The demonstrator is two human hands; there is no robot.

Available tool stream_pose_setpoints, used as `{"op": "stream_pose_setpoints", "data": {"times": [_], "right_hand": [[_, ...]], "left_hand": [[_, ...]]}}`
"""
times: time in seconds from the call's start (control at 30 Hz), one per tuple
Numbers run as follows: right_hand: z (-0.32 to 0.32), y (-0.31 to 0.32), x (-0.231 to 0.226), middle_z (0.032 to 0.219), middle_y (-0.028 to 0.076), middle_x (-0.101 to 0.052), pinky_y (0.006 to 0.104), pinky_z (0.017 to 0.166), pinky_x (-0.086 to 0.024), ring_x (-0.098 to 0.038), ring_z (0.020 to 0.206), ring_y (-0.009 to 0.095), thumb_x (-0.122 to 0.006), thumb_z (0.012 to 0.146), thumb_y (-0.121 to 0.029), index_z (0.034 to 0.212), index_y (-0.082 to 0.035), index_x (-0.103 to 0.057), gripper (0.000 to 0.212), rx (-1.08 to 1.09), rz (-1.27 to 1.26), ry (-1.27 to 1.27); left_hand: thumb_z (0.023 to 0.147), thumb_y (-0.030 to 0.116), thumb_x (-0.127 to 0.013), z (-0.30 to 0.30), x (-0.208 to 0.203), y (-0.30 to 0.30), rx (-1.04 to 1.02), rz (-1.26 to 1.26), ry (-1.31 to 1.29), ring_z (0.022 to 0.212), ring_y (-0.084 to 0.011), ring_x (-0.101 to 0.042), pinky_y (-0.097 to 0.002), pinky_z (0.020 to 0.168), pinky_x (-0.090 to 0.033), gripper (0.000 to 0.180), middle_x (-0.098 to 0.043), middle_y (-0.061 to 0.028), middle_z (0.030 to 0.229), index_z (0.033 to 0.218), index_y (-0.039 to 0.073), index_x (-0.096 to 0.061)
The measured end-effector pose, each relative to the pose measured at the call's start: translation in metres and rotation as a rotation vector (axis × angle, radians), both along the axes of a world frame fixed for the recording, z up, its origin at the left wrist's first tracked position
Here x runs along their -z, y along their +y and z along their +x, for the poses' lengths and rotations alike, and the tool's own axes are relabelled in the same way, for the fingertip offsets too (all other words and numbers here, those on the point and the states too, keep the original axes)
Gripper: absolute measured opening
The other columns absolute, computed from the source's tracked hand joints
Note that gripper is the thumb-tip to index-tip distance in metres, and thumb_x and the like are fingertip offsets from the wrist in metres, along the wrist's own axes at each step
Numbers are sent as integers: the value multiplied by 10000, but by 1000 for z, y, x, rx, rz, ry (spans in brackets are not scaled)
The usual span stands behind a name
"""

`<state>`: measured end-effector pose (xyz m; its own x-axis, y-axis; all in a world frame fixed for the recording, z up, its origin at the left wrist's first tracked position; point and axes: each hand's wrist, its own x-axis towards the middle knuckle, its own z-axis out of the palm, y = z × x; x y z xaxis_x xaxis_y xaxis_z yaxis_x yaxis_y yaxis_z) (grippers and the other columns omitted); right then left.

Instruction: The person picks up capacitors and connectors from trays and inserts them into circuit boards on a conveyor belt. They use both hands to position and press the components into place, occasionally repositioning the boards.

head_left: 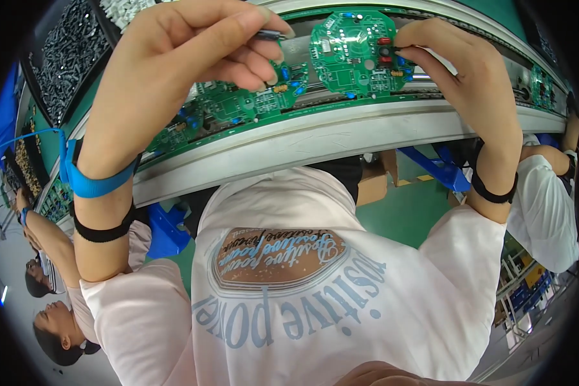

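Note:
My left hand (202, 55) is closed, with a small dark cylindrical component (268, 34) between thumb and fingers. It hovers over the boards left of centre. A green circuit board (341, 61) with rounded edges lies in front of me, carrying red, blue and tan parts. At its right edge, my right hand (469, 74) pinches thumb and forefinger together beside two red components (385, 50). Whatever is in that pinch is hidden by the fingertips. Another green circuit board (251, 103) lies partly under my left hand, bearing blue components.
The boards sit along a metal rail conveyor (302, 138) that runs across in front of me. A black bin (64, 64) of dark parts stands at the far left, near white parts (125, 11). A blue cord leads from my left wrist strap (103, 183). Other people sit on both sides.

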<state>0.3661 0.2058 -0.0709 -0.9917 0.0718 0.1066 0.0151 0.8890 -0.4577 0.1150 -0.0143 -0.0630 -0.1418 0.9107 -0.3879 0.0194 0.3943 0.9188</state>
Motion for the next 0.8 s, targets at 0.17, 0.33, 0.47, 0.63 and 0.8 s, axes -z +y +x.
{"op": "stream_pose_setpoints", "data": {"times": [0.17, 0.33, 0.47, 0.63, 0.8], "right_hand": [[0, 1, 5, 1020, 113, -729, 324, 793, -570, -715, 899, 281, -715, 900, 13, 1054, 20, -698, 154, 15, -14, -5], [2, -5, 5, 1027, 114, -730, 325, 794, -570, -716, 905, 286, -719, 893, 19, 1075, 17, -704, 182, 55, 20, -6], [4, -18, -3, 1035, 117, -730, 324, 796, -569, -721, 923, 292, -721, 887, 29, 1084, 13, -711, 198, 123, 137, 95], [2, -51, -13, 1070, 123, -732, 346, 810, -567, -723, 977, 309, -732, 872, 17, 1077, 1, -720, 206, 201, 39, 67], [-14, -64, -14, 1067, 117, -725, 374, 860, -581, -714, 997, 309, -745, 830, -5, 1029, -16, -720, 202, 123, 86, 101]], "left_hand": [[1070, 129, -590, 1, 3, -6, 15, 67, 76, 878, -89, -713, -225, 812, -585, 255, -756, -58, 1026, 1256, 2, -710], [1053, 77, -606, -1, 6, -6, 74, 158, 219, 878, -99, -717, -227, 814, -587, 245, -762, -79, 1046, 1252, -16, -716], [1035, 57, -627, 4, 2, 2, 139, 190, 396, 871, -105, -716, -232, 800, -580, 228, -763, -81, 1047, 1228, -14, -727], [922, 41, -706, 35, -30, 21, 158, 133, 645, 757, -230, -672, -353, 697, -540, 107, -712, -127, 885, 1006, -22, -725], [843, -5, -766, 25, -23, 29, 302, 204, 852, 822, -300, -663, -400, 732, -538, 80, -707, -128, 905, 916, -9, -731]]}}
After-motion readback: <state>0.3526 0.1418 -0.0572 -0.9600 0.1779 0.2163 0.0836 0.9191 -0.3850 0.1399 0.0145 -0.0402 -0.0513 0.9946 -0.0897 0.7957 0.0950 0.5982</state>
